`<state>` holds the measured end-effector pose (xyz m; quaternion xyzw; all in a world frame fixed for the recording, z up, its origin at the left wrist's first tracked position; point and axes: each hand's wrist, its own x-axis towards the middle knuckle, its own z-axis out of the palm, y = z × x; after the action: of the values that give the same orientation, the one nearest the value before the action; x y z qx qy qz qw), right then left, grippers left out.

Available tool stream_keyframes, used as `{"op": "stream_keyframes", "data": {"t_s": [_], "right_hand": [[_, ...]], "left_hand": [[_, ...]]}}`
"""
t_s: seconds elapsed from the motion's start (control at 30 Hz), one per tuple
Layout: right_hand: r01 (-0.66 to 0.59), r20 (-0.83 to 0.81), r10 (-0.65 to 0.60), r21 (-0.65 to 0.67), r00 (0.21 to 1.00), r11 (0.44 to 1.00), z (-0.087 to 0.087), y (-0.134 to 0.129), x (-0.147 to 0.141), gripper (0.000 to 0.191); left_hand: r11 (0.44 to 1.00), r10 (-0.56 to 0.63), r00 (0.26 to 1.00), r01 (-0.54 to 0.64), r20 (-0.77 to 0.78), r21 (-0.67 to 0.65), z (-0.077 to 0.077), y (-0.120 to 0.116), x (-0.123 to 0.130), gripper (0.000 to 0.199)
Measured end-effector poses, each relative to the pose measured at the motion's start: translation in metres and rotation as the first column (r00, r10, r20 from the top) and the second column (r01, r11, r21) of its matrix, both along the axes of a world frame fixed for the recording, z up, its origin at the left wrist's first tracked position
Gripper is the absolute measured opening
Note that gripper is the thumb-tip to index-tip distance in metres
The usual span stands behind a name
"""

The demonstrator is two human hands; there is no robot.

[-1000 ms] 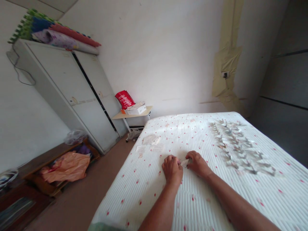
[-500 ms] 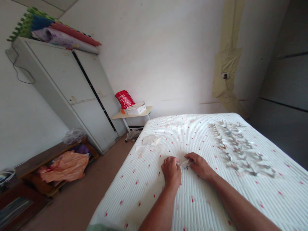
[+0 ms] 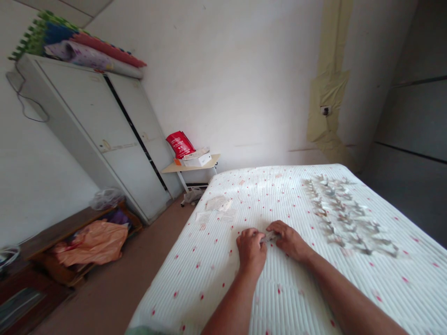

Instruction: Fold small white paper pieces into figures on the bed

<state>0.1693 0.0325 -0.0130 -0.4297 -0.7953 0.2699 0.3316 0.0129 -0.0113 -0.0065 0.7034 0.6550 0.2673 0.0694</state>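
Note:
A small piece of printed paper [image 3: 269, 237] lies low over the mattress [image 3: 279, 279], between my two hands. My left hand [image 3: 251, 246] has its fingers curled and pinches the paper's left end. From the right, my right hand [image 3: 287, 239] closes its thumb and fingers on the other end. Several small folded paper figures [image 3: 344, 216] stand in rows on the mattress to the right. Flat printed paper pieces [image 3: 218, 203] rest at the left, beyond my left hand.
A small table [image 3: 206, 165] with a red bag [image 3: 180, 144] and a white box [image 3: 198, 160] stands past the mattress. Left are a grey cabinet [image 3: 91, 111] and a low wooden bench [image 3: 59, 232] with an orange plastic bag [image 3: 92, 244].
My left hand has shifted slightly right, nearer my right hand. The paper between them looks flatter and darker. My right hand has barely moved.

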Motion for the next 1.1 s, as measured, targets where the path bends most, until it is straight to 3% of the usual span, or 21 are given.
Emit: {"op": "stream_keyframes", "data": {"t_s": [0.3,0.47,0.63,1.1], "right_hand": [[0.045,-0.198,-0.060,-0.079,0.978,0.996,-0.009,0.005,-0.001,0.040],[-0.049,-0.326,-0.026,-0.220,0.945,0.974,-0.003,0.005,-0.003,0.026],[-0.095,-0.464,-0.067,-0.317,0.883,0.944,0.004,0.002,-0.006,0.020],[-0.156,-0.580,-0.081,-0.348,0.811,0.924,0.008,-0.001,-0.012,0.029]], "left_hand": [[0.999,-0.026,0.997,0.022,0.071,0.050,0.000,0.003,-0.002,0.018],[0.995,-0.041,0.984,0.025,0.171,0.092,-0.006,0.006,-0.004,0.019],[0.994,-0.077,0.964,0.053,0.253,0.097,-0.006,0.006,-0.004,0.019],[0.995,-0.100,0.887,0.080,0.452,0.063,-0.010,0.008,-0.005,0.016]]}}
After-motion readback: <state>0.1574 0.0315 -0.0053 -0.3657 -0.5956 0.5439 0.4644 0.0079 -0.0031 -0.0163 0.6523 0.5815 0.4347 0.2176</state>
